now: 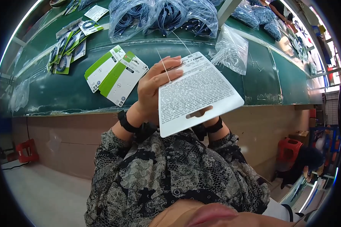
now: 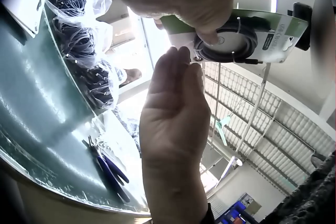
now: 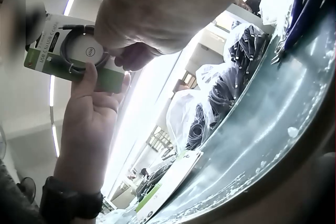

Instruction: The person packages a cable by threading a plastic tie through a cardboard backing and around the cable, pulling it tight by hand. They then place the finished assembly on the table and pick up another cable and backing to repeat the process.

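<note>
A white packaging card (image 1: pixel 201 90) with dense print on its back and a hanger slot is raised before my chest. My left hand (image 1: pixel 157 81) grips it, fingers across the printed back and thumb on the front, by the coiled dark cable (image 2: pixel 233 45). Two thin white cable ties (image 1: pixel 163 62) poke out of the card's back. Behind the card in the head view, my right hand (image 2: pixel 176 113) has its fingertips bunched at the card's edge beside the coil. I cannot tell whether they pinch anything.
Two green-and-white cards (image 1: pixel 124 81) lie on the green table (image 1: pixel 60 96). Finished-looking carded cables (image 1: pixel 68 49) pile up at left. Bags of dark cables (image 1: pixel 166 17) line the back; a bag of white ties (image 1: pixel 231 51) stands right. Blue-handled pliers (image 2: pixel 110 169) lie near the edge.
</note>
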{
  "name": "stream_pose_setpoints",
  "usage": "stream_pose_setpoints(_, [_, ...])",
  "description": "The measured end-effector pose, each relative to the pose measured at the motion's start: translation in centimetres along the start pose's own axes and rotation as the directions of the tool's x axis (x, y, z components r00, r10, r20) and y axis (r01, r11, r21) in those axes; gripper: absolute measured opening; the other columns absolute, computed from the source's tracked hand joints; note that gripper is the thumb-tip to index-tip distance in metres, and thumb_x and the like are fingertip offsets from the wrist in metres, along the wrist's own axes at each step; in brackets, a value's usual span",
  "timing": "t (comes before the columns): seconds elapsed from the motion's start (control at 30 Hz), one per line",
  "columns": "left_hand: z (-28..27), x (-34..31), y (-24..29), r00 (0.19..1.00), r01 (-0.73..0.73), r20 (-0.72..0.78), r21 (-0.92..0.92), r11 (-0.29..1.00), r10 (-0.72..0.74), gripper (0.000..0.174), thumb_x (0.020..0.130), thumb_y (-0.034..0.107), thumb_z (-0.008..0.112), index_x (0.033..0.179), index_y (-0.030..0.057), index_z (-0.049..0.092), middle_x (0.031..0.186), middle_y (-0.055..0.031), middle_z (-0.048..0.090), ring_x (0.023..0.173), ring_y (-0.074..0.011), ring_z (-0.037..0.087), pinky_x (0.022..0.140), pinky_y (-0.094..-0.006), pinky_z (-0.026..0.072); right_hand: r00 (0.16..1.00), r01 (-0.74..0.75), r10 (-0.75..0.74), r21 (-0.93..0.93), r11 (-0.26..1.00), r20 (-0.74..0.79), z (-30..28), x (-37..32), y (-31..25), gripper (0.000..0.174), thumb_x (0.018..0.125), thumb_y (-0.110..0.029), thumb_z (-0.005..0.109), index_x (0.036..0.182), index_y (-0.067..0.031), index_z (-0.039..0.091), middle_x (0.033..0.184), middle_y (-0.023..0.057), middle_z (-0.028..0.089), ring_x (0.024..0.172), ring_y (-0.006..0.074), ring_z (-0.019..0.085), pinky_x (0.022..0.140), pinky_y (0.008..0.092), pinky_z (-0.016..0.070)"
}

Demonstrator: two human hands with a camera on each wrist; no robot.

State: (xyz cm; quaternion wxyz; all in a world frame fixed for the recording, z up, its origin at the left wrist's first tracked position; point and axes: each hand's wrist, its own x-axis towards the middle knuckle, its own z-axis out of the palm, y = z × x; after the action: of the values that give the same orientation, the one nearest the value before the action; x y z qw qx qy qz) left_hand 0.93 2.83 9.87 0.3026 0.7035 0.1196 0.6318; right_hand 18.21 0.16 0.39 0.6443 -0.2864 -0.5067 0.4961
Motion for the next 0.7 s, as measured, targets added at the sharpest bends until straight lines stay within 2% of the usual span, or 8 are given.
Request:
stream_pose_setpoints(0.03, [-0.1, 0.0, -0.1, 0.999, -0.038, 0.022, 0.025, 0.999, 0.037, 0.033, 0.074, 0.007, 0.071, 0.106, 0.0083, 0.063, 0.113, -0.0181, 0.059, 0.109, -0.0358, 0.057, 0.100, -0.0478, 0.0376, 0.997, -0.080, 0.076, 0.205, 0.975, 0.027, -0.2, -0.1, 0.0, 0.041, 0.090, -0.017, 0.054, 0.125, 0.0022, 0.044, 0.118, 0.0165, 0.056, 0.096, 0.0235, 0.062, 0.080, 0.0328, 0.0532])
stream_pose_setpoints(0.07, [-0.2, 0.0, -0.1, 0.996, -0.075, 0.044, 0.049, 0.996, 0.073, 0.034, 0.073, 0.007, 0.071, 0.106, 0.0095, 0.063, 0.113, -0.0182, 0.059, 0.109, -0.0356, 0.057, 0.100, -0.0484, 0.0374, 0.996, -0.083, 0.080, 0.206, 0.975, 0.026, 0.1, -0.3, -0.7, 0.041, 0.090, -0.017, 0.054, 0.125, 0.0022, 0.044, 0.118, 0.0165, 0.056, 0.096, 0.0235, 0.062, 0.080, 0.0328, 0.0532])
stream_pose_setpoints(0.1, [-0.4, -0.1, -0.1, 0.992, -0.112, 0.066, 0.072, 0.991, 0.107, 0.035, 0.073, 0.007, 0.071, 0.107, 0.0107, 0.064, 0.114, -0.0183, 0.058, 0.109, -0.0354, 0.057, 0.100, -0.0491, 0.0371, 0.930, -0.310, 0.365, 0.424, 0.851, -0.053, 0.5, -0.9, -1.7, 0.039, 0.092, -0.019, 0.050, 0.124, 0.0026, 0.044, 0.116, 0.0175, 0.057, 0.096, 0.0235, 0.062, 0.079, 0.0321, 0.0540])
stream_pose_setpoints(0.13, [-0.5, -0.1, 0.0, 0.992, -0.108, 0.066, 0.071, 0.992, 0.103, 0.035, 0.073, 0.007, 0.071, 0.107, 0.0107, 0.064, 0.114, -0.0183, 0.058, 0.109, -0.0354, 0.057, 0.100, -0.0491, 0.0371, 0.777, -0.457, 0.627, 0.630, 0.629, -0.062, 0.9, -1.1, -2.6, 0.038, 0.094, -0.022, 0.045, 0.123, 0.0031, 0.044, 0.114, 0.0186, 0.057, 0.095, 0.0235, 0.062, 0.077, 0.0314, 0.0547])
stream_pose_setpoints(0.23, [-0.6, 0.1, 0.3, 0.975, -0.171, 0.167, 0.132, 0.976, 0.148, 0.038, 0.070, 0.008, 0.073, 0.107, 0.0152, 0.065, 0.113, -0.0178, 0.058, 0.109, -0.0344, 0.057, 0.100, -0.0507, 0.0363, 0.787, -0.447, 0.616, 0.648, 0.617, -0.043, 1.7, -0.7, -4.2, 0.038, 0.094, -0.022, 0.044, 0.123, 0.0032, 0.044, 0.114, 0.0187, 0.057, 0.095, 0.0233, 0.062, 0.077, 0.0313, 0.0547])
stream_pose_setpoints(0.37, [-0.3, 0.3, 1.1, 0.974, -0.172, 0.171, 0.140, 0.975, 0.148, 0.039, 0.069, 0.009, 0.073, 0.107, 0.0182, 0.065, 0.113, -0.0163, 0.058, 0.109, -0.0339, 0.057, 0.100, -0.0502, 0.0366, 0.817, -0.423, 0.576, 0.680, 0.599, 0.002, 2.6, 0.2, -5.6, 0.038, 0.095, -0.022, 0.042, 0.122, 0.0034, 0.045, 0.113, 0.0189, 0.057, 0.095, 0.0230, 0.062, 0.077, 0.0310, 0.0548])
stream_pose_setpoints(0.5, [-0.7, 0.7, 1.5, 0.961, -0.204, 0.221, 0.155, 0.967, 0.167, 0.042, 0.068, 0.011, 0.076, 0.108, 0.0182, 0.064, 0.112, -0.0150, 0.058, 0.109, -0.0329, 0.057, 0.100, -0.0501, 0.0369, 0.844, -0.406, 0.535, 0.709, 0.576, 0.049, 3.4, 1.1, -6.6, 0.037, 0.096, -0.023, 0.040, 0.121, 0.0036, 0.045, 0.111, 0.0191, 0.058, 0.095, 0.0227, 0.062, 0.076, 0.0308, 0.0549])
stream_pose_setpoints(0.7, [-1.0, 1.0, 1.8, 0.962, -0.190, 0.221, 0.115, 0.975, 0.161, 0.047, 0.066, 0.016, 0.079, 0.109, 0.0165, 0.061, 0.111, -0.0142, 0.059, 0.107, -0.0321, 0.058, 0.100, -0.0506, 0.0374, 0.869, -0.391, 0.483, 0.743, 0.543, 0.105, 3.5, 1.8, -6.4, 0.038, 0.097, -0.024, 0.038, 0.120, 0.0039, 0.046, 0.110, 0.0194, 0.058, 0.095, 0.0223, 0.062, 0.076, 0.0306, 0.0551])
